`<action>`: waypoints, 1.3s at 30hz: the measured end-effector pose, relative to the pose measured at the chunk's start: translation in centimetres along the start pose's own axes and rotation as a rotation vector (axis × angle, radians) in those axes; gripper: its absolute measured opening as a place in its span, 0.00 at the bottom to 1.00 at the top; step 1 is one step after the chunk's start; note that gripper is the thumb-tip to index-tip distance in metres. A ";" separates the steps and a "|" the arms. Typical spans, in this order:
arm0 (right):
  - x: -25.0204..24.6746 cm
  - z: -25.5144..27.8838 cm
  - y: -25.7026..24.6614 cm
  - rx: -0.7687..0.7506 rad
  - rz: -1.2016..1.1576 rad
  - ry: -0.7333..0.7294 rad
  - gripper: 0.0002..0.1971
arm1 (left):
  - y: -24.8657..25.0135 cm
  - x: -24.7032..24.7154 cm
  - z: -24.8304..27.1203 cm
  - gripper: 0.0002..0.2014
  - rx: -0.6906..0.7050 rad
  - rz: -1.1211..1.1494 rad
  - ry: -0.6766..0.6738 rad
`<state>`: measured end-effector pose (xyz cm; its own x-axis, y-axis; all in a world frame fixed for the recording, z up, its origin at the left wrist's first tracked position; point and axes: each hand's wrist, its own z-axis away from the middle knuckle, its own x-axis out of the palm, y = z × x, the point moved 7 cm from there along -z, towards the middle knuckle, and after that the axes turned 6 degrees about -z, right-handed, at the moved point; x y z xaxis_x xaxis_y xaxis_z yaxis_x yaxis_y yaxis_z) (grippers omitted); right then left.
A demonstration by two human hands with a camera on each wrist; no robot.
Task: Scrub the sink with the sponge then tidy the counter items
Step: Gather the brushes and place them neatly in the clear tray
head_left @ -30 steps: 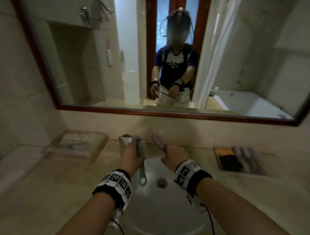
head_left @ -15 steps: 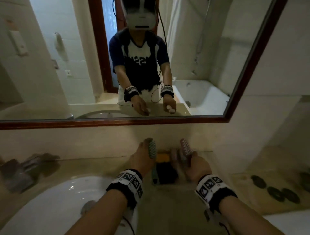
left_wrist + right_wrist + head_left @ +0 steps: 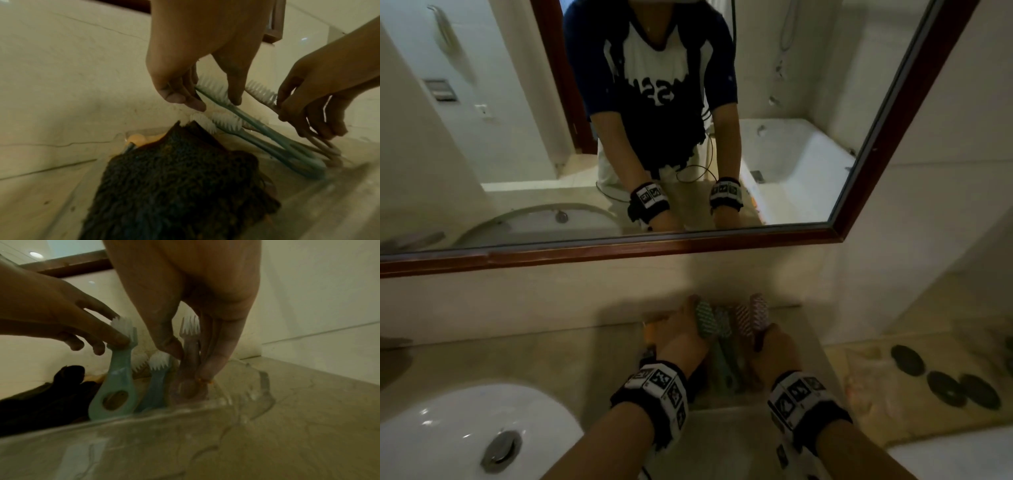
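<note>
A clear tray point(image 3: 144, 426) on the counter right of the white sink point(image 3: 448, 428) holds a dark cloth point(image 3: 180, 178), an orange sponge point(image 3: 137, 139) partly under it, and a teal brush point(image 3: 236, 129) lying flat. My left hand point(image 3: 213, 100) pinches a second teal brush point(image 3: 252, 120) by its neck, its handle end down in the tray. My right hand point(image 3: 191, 360) pinches a pink brush point(image 3: 189, 337) the same way, just right of it. From the head view both hands point(image 3: 681, 329) point(image 3: 774, 342) reach over the tray, brush heads pointing to the wall.
A mirror with a dark wooden frame point(image 3: 688, 246) runs along the wall just behind the tray. Several black round stones point(image 3: 941, 387) lie on a lower ledge to the right. The sink drain point(image 3: 501, 447) is at the lower left.
Both hands carried the brushes from above the sink rightward to the tray. The brushes have come down, and their handle ends now sit inside it.
</note>
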<state>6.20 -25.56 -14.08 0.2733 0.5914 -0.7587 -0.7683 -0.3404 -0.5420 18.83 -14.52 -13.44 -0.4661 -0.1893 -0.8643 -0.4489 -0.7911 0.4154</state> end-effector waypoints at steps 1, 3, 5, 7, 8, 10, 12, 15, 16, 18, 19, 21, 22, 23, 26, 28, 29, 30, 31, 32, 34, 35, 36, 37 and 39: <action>0.1 -0.2 0.2 0.009 -0.009 0.008 0.12 | 0.2 0.0 0.0 0.33 0.001 -0.046 0.004; 0.4 -0.4 0.7 0.023 -0.036 0.011 0.11 | 0.6 0.3 -0.1 0.33 0.034 -0.078 0.010; 0.4 -0.3 1.0 0.032 -0.060 0.020 0.09 | 0.7 0.6 -0.1 0.35 0.059 -0.104 0.016; 0.5 -0.4 1.2 0.044 -0.040 0.029 0.14 | 0.5 0.6 -0.3 0.37 0.072 -0.134 0.026; 0.6 -0.4 1.3 0.053 -0.020 0.028 0.16 | 0.5 0.6 -0.4 0.38 0.083 -0.141 0.034; 0.7 -0.5 1.3 0.060 -0.003 0.033 0.17 | 0.6 0.7 -0.5 0.39 0.095 -0.165 0.031; 1.0 -0.6 1.3 0.058 0.025 0.038 0.17 | 0.5 0.9 -0.5 0.41 0.107 -0.200 0.014; 1.7 -0.8 1.5 0.049 0.072 0.037 0.17 | 0.6 1.5 0.1 0.44 0.149 -0.264 -0.004; 1.9 -0.8 1.6 0.049 0.069 0.039 0.17 | 0.6 1.7 0.3 0.44 0.161 -0.280 -0.003; 2.0 -0.9 1.8 0.045 0.058 0.060 0.17 | 0.4 1.9 0.6 0.45 0.177 -0.303 0.006; 1.9 -1.0 1.9 0.047 0.052 0.065 0.16 | 0.3 2.0 0.7 0.46 0.182 -0.314 0.009; 1.9 -1.0 2.0 0.035 0.067 0.060 0.17 | 0.2 2.1 0.9 0.47 0.180 -0.330 0.013; 1.8 -0.9 1.9 0.020 0.086 0.058 0.19 | 0.3 2.0 1.0 0.47 0.178 -0.336 0.012; 1.7 -0.9 1.8 0.011 0.102 0.055 0.21 | 0.4 2.0 1.0 0.47 0.184 -0.348 0.010; 1.4 -0.8 1.5 -0.019 0.065 0.074 0.28 | 1.1 2.2 1.3 0.46 0.216 -0.408 -0.010; 1.2 -0.7 1.3 -0.054 0.046 0.105 0.33 | 1.3 2.5 1.4 0.46 0.228 -0.432 -0.023; 1.2 -0.6 1.1 -0.085 0.044 0.110 0.33 | 1.3 2.6 1.5 0.45 0.227 -0.435 -0.029; 1.3 -0.7 1.0 -0.122 0.056 0.108 0.32 | 1.3 2.6 1.5 0.45 0.222 -0.437 -0.035; 1.3 -0.6 0.9 -0.140 0.080 0.090 0.30 | 1.3 2.7 1.4 0.45 0.218 -0.436 -0.038; 1.4 -0.7 0.9 -0.159 0.091 0.078 0.30 | 1.3 2.7 1.4 0.46 0.217 -0.435 -0.041; 1.4 -0.8 0.9 -0.171 0.095 0.057 0.28 | 1.3 2.7 1.2 0.46 0.217 -0.430 -0.044; 1.4 -0.9 0.9 -0.166 0.093 0.057 0.27 | 1.2 2.8 1.1 0.46 0.216 -0.433 -0.045; 1.5 -1.0 0.9 -0.159 0.097 0.056 0.26 | 1.1 2.8 1.0 0.46 0.216 -0.440 -0.048; 1.6 -1.0 0.9 -0.143 0.111 0.047 0.25 | 1.0 2.9 1.0 0.46 0.217 -0.449 -0.047; 1.7 -0.9 0.9 -0.130 0.159 0.030 0.26 | 1.0 2.9 0.8 0.47 0.218 -0.468 -0.044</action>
<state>6.53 -25.54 -16.22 0.1727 0.5012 -0.8480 -0.7229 -0.5203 -0.4547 16.37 -15.38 -15.33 -0.2069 0.1841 -0.9609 -0.7633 -0.6448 0.0408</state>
